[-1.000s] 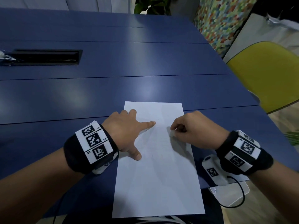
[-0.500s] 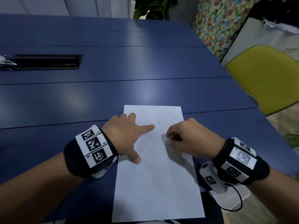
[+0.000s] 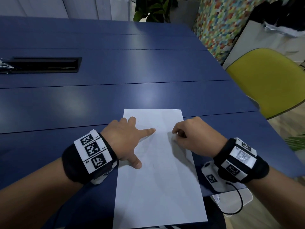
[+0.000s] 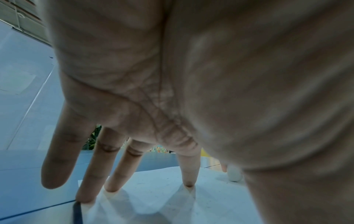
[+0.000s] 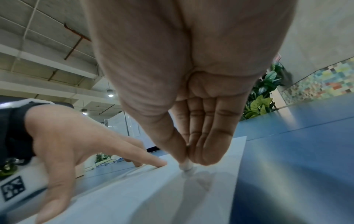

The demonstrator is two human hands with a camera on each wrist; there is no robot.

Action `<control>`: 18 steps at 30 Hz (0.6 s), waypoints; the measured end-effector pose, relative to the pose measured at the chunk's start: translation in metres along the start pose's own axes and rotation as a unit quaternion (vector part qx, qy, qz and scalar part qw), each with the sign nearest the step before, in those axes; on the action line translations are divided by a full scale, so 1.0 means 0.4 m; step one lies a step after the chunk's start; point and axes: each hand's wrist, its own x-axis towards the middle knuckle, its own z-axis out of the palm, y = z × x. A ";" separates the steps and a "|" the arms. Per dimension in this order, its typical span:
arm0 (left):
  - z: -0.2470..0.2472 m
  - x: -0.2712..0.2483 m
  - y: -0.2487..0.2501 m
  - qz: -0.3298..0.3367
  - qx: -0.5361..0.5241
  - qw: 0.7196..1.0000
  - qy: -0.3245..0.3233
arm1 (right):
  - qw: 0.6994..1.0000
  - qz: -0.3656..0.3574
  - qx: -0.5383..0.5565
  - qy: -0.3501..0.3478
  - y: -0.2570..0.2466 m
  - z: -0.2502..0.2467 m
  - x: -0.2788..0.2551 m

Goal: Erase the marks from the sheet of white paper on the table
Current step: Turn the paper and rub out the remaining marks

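A white sheet of paper [image 3: 158, 187] lies lengthwise on the blue table [image 3: 115, 96], its near end at the table's front edge. My left hand [image 3: 130, 139] presses flat on the sheet's left side, fingers spread and straight [image 4: 188, 171]. My right hand [image 3: 189, 134] pinches a small white eraser [image 5: 185, 166] between thumb and fingertips, its tip touching the paper near the upper middle. The same eraser [image 4: 234, 174] shows small in the left wrist view. Faint marks [image 3: 140, 121] show near the sheet's top.
A black cable slot [image 3: 44, 65] is sunk into the table at the far left. A yellow chair [image 3: 267, 80] stands off the table's right side. A potted plant [image 3: 153, 9] stands beyond the far edge.
My right hand with the eraser has shifted slightly left and back across the paper, in a rubbing motion. The left hand stays pressed in place.
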 end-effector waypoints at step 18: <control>-0.002 0.003 0.001 -0.002 0.001 1.000 -0.003 | 0.999 -0.026 0.026 -0.012 0.043 -0.003 -0.001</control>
